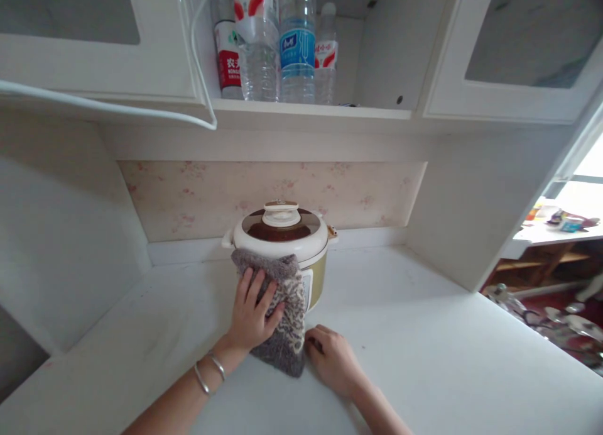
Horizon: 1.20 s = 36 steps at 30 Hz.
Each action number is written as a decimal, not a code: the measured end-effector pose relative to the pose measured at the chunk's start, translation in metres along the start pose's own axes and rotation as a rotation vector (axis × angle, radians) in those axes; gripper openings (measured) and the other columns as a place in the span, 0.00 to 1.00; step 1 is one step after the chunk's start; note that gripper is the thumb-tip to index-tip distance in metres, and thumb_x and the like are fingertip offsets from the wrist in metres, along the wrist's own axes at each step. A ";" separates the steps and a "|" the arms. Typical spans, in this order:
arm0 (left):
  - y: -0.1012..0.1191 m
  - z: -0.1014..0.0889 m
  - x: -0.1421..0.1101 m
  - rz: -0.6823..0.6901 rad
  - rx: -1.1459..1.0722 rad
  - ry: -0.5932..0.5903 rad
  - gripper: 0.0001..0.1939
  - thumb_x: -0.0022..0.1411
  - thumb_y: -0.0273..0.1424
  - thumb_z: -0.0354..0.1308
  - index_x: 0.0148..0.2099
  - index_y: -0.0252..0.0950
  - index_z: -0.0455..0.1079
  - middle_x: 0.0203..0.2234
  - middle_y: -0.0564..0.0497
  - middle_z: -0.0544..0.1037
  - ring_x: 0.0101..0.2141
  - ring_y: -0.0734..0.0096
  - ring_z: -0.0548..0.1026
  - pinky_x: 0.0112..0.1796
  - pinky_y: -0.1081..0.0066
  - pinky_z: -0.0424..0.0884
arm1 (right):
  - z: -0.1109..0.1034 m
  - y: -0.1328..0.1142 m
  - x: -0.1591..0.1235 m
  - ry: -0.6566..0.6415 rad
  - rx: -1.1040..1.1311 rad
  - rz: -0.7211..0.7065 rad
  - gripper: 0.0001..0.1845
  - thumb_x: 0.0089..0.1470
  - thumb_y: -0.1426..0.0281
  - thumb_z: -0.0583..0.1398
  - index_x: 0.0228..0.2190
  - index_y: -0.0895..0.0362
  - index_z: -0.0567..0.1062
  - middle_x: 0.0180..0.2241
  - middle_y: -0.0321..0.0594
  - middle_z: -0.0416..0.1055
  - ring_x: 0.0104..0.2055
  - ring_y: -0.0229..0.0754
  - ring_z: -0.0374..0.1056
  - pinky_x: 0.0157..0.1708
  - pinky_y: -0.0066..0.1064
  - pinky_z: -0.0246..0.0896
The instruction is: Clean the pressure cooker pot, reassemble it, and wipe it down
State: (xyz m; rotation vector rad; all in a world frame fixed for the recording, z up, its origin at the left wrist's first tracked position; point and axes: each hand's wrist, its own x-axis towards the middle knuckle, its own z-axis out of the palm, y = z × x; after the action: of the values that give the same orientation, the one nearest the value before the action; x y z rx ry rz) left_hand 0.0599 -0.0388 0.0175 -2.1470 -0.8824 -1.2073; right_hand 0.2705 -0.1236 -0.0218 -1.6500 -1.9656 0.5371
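Note:
A small cream and gold electric cooker point(316, 278) with a brown glass lid point(281, 224) stands on the white counter point(414, 334) against the back wall. A grey patterned cloth point(287, 309) hangs over its front side. My left hand point(252, 312) presses flat on the cloth with fingers spread, two bangles on the wrist. My right hand point(332, 356) rests on the counter just right of the cloth's lower edge, fingers curled at the cloth's hem.
Several plastic water bottles point(296, 45) stand on the open shelf above. White cabinet doors point(94, 39) flank it, and a white cable point(141, 111) runs under the left one. A cluttered table point(560, 224) shows at far right.

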 end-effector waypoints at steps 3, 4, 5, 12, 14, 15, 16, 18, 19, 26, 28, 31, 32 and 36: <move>0.010 0.000 -0.008 0.215 0.055 -0.146 0.28 0.60 0.36 0.55 0.63 0.52 0.58 0.59 0.48 0.67 0.63 0.52 0.55 0.59 0.44 0.54 | 0.000 0.002 0.001 0.008 -0.005 0.001 0.12 0.53 0.74 0.53 0.35 0.53 0.75 0.37 0.36 0.74 0.37 0.37 0.68 0.35 0.23 0.53; 0.012 -0.001 -0.006 0.313 0.063 -0.219 0.26 0.62 0.36 0.54 0.62 0.52 0.60 0.58 0.51 0.68 0.62 0.56 0.57 0.59 0.47 0.54 | 0.000 0.002 0.002 0.014 -0.009 -0.003 0.11 0.54 0.74 0.53 0.35 0.53 0.75 0.37 0.36 0.74 0.37 0.37 0.68 0.35 0.23 0.53; 0.015 -0.003 -0.002 0.410 0.066 -0.287 0.24 0.63 0.36 0.52 0.61 0.52 0.61 0.59 0.53 0.67 0.62 0.60 0.58 0.60 0.50 0.54 | 0.001 0.003 0.002 0.020 -0.013 -0.008 0.11 0.54 0.73 0.53 0.34 0.53 0.75 0.36 0.36 0.74 0.36 0.37 0.68 0.35 0.23 0.53; 0.042 -0.012 0.071 0.616 0.054 -0.425 0.21 0.66 0.34 0.46 0.59 0.41 0.65 0.62 0.48 0.61 0.64 0.65 0.53 0.61 0.53 0.50 | 0.003 0.005 0.001 0.025 -0.030 -0.006 0.08 0.53 0.74 0.53 0.30 0.55 0.72 0.34 0.37 0.73 0.34 0.36 0.67 0.32 0.23 0.51; 0.051 -0.014 0.100 0.531 0.049 -0.418 0.21 0.66 0.34 0.47 0.59 0.40 0.66 0.62 0.47 0.62 0.63 0.62 0.54 0.62 0.52 0.46 | 0.002 0.005 0.001 0.013 -0.051 0.000 0.08 0.53 0.75 0.53 0.30 0.55 0.73 0.34 0.38 0.73 0.33 0.36 0.66 0.31 0.23 0.50; 0.054 -0.014 0.115 0.482 0.048 -0.422 0.21 0.65 0.34 0.47 0.59 0.40 0.66 0.61 0.47 0.63 0.63 0.61 0.55 0.62 0.52 0.45 | 0.002 0.005 0.001 0.010 -0.053 -0.001 0.09 0.53 0.75 0.53 0.30 0.55 0.73 0.34 0.38 0.73 0.33 0.36 0.67 0.30 0.23 0.50; 0.057 -0.014 0.130 0.441 0.045 -0.424 0.21 0.65 0.34 0.47 0.58 0.40 0.66 0.61 0.47 0.64 0.63 0.61 0.55 0.62 0.53 0.44 | 0.001 0.005 0.001 0.005 -0.052 -0.005 0.09 0.53 0.75 0.53 0.31 0.55 0.73 0.35 0.38 0.73 0.34 0.37 0.67 0.30 0.23 0.50; 0.059 -0.011 0.159 0.380 0.020 -0.445 0.21 0.64 0.35 0.48 0.57 0.39 0.68 0.59 0.46 0.66 0.61 0.60 0.58 0.62 0.55 0.47 | 0.001 0.006 0.001 0.000 -0.054 0.003 0.10 0.53 0.74 0.53 0.31 0.55 0.75 0.35 0.39 0.74 0.35 0.38 0.68 0.31 0.24 0.51; 0.058 -0.008 0.174 0.338 -0.002 -0.475 0.21 0.63 0.35 0.48 0.56 0.38 0.68 0.58 0.45 0.68 0.60 0.58 0.61 0.60 0.56 0.51 | 0.001 0.006 0.000 0.002 -0.055 0.021 0.11 0.54 0.73 0.53 0.32 0.55 0.75 0.35 0.40 0.75 0.35 0.39 0.69 0.31 0.24 0.52; 0.037 0.040 0.258 0.003 -0.065 -0.964 0.27 0.61 0.42 0.44 0.54 0.35 0.72 0.51 0.40 0.74 0.49 0.50 0.73 0.45 0.60 0.68 | -0.003 0.005 -0.002 0.027 0.052 -0.029 0.14 0.56 0.72 0.52 0.37 0.52 0.77 0.38 0.36 0.75 0.37 0.36 0.68 0.37 0.22 0.55; 0.035 0.053 0.269 -0.005 -0.068 -0.993 0.28 0.61 0.41 0.43 0.54 0.31 0.72 0.52 0.37 0.73 0.49 0.49 0.73 0.45 0.61 0.68 | -0.004 0.005 -0.001 0.028 0.050 -0.019 0.14 0.56 0.72 0.52 0.37 0.52 0.77 0.38 0.36 0.75 0.37 0.36 0.69 0.37 0.23 0.55; 0.039 0.064 0.271 -0.016 -0.054 -0.973 0.30 0.62 0.40 0.41 0.53 0.25 0.72 0.51 0.31 0.73 0.49 0.47 0.73 0.44 0.59 0.68 | -0.003 0.006 -0.001 0.029 0.060 -0.022 0.14 0.55 0.73 0.52 0.36 0.53 0.77 0.38 0.37 0.75 0.37 0.37 0.69 0.37 0.23 0.56; 0.041 0.063 0.269 -0.009 -0.057 -0.964 0.30 0.62 0.40 0.41 0.52 0.25 0.72 0.50 0.31 0.73 0.49 0.47 0.73 0.45 0.59 0.68 | -0.003 0.007 -0.001 0.028 0.068 -0.026 0.14 0.55 0.73 0.53 0.36 0.53 0.77 0.37 0.37 0.75 0.37 0.37 0.69 0.37 0.23 0.56; 0.053 0.035 0.243 0.111 -0.085 -0.853 0.24 0.61 0.39 0.46 0.52 0.32 0.73 0.51 0.38 0.74 0.50 0.54 0.72 0.50 0.62 0.65 | -0.002 0.011 -0.001 0.030 0.071 -0.033 0.13 0.55 0.73 0.52 0.36 0.54 0.77 0.36 0.37 0.75 0.36 0.37 0.69 0.36 0.23 0.55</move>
State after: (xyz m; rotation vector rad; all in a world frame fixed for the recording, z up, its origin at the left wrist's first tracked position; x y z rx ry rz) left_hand 0.2127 0.0205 0.2072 -2.7676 -1.0156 -0.2271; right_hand 0.2804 -0.1228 -0.0267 -1.5714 -1.9264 0.5599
